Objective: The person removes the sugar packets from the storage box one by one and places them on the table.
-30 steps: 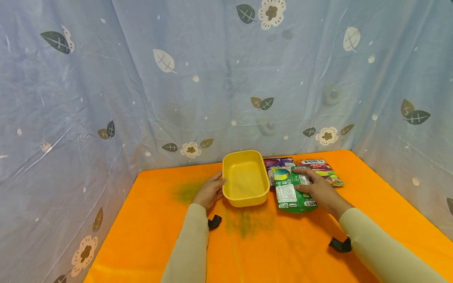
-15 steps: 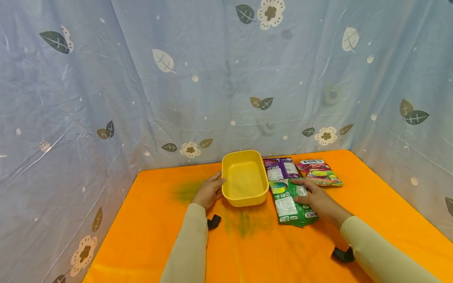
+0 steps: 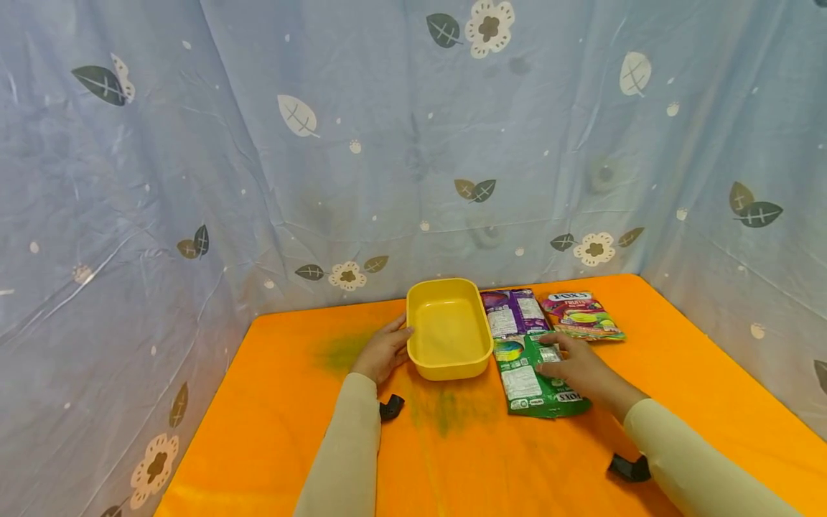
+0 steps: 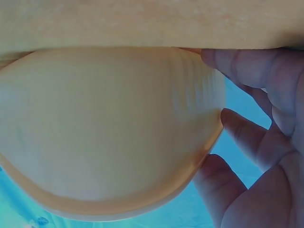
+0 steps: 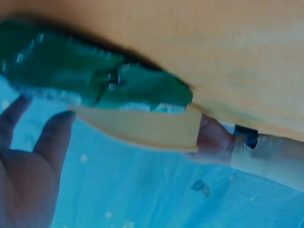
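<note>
A yellow plastic tub (image 3: 449, 368) stands at the back middle of the orange table. My left hand (image 3: 381, 350) touches the tub's left side with nearly straight fingers, the thumb close to the rim; the left wrist view shows these fingertips (image 4: 228, 118) along the outer wall. To the right of the tub, a green Fox's candy packet (image 3: 522, 382) lies with its printed back up. Over its right side is my right hand (image 3: 584, 368), thumb and fingers spread. In the right wrist view, its fingertips (image 5: 61, 121) sit just off the green packet's edge.
Behind the green packet lies a purple packet (image 3: 515, 312), against the tub's right side. A Fox's Fruits packet (image 3: 581, 316) is further right at the back. A blue curtain (image 3: 413, 143) with leaf prints hangs around the orange table (image 3: 291, 402).
My right hand has drawn the green packet toward me, uncovering more of the purple one, and its fingers have loosened from it. My left hand and the tub have stayed in place.
</note>
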Tool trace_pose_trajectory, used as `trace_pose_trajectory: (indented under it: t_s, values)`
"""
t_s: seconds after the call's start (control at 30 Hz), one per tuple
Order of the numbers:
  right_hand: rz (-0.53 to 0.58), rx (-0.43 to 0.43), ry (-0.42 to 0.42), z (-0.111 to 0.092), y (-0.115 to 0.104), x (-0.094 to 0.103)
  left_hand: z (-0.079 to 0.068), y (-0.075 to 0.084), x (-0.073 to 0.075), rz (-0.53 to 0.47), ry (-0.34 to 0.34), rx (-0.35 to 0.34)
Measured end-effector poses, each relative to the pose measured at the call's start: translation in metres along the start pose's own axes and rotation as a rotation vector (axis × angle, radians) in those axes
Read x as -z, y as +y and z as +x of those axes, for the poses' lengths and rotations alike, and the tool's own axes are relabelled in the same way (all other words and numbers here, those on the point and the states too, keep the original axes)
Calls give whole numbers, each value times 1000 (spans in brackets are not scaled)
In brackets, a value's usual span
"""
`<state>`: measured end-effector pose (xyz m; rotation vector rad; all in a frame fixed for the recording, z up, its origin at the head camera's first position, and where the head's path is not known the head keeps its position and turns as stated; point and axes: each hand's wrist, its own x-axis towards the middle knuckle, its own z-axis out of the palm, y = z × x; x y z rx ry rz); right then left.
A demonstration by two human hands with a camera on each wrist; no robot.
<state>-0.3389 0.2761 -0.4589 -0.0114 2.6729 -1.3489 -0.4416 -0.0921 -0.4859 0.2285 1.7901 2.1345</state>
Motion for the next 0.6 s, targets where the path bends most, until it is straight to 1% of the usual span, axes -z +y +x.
trace_pose_trajectory:
  t_s: [0.07,0.13,0.2,0.33,0.37,0.43,0.5,0.57,0.6]
  values:
    - [-54,15,8,-1,-5,1,0,0,2,19,2,-14]
    - [-90,34,16,0,-9,3,-2,0,4,66,15,-22]
    - [-104,47,24,2,-13,4,-5,1,6,113,33,-22]
    - [-86,54,56,7,-22,10,-8,9,8,225,64,2]
    - [-86,61,70,9,-25,11,-9,12,8,276,78,0]
    - [-102,98,101,14,-30,13,-10,22,8,417,132,-13]
    - [-152,152,136,20,-38,14,-8,32,9,613,215,-61]
    - [-237,211,179,27,-47,13,-6,44,9,824,293,-143]
    - [-295,236,198,31,-52,13,-4,50,8,919,318,-181]
